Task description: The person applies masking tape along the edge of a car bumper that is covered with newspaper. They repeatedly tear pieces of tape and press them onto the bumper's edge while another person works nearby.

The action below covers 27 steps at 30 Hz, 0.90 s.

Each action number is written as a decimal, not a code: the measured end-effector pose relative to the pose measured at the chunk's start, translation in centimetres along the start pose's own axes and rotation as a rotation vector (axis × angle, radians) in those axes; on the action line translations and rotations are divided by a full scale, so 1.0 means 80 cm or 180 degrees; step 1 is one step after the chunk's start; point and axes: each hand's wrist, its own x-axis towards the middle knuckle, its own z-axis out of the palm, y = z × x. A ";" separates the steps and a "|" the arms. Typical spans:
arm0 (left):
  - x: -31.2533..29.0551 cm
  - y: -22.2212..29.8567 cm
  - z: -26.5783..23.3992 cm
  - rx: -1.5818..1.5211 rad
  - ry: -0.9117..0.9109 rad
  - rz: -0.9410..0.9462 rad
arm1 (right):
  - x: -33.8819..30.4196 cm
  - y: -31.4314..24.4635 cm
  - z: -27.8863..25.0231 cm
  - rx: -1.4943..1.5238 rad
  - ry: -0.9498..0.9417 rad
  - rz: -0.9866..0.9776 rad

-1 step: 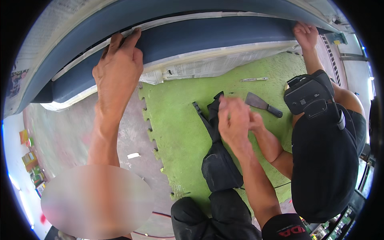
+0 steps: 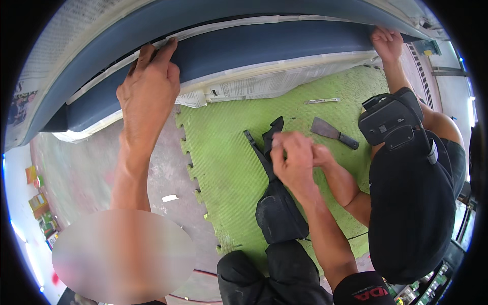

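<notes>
My left hand reaches up to a dark blue painted body panel. Its fingers are apart, with the index and middle fingers stretched onto a whitish masking tape strip along the panel's gap. Over a green foam mat, my right hand is closed and slightly blurred; anything in its fingers is hidden. A co-worker's hand is just behind it, overlapping in view. The co-worker's other hand touches the panel's right end. Newspaper masking hangs below the panel.
On the green foam mat lie a scraper and a slim utility knife. The co-worker in a black cap, wearing a head device, crouches close on my right. A white scrap lies on the floor.
My right hand has shifted slightly left and down. My left hand stays at the tape strip.
</notes>
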 end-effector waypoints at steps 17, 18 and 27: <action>0.089 0.124 0.017 0.1193 0.0421 0.1552 | -0.230 0.085 -0.118 -0.0572 -0.0436 0.0073; 0.096 0.137 0.018 0.1206 0.0559 0.1626 | -0.206 0.103 -0.130 -0.0358 -0.0320 0.0258; 0.120 0.206 0.026 0.0894 -0.1055 0.0816 | 0.325 0.362 -0.193 0.6539 -0.0261 0.1243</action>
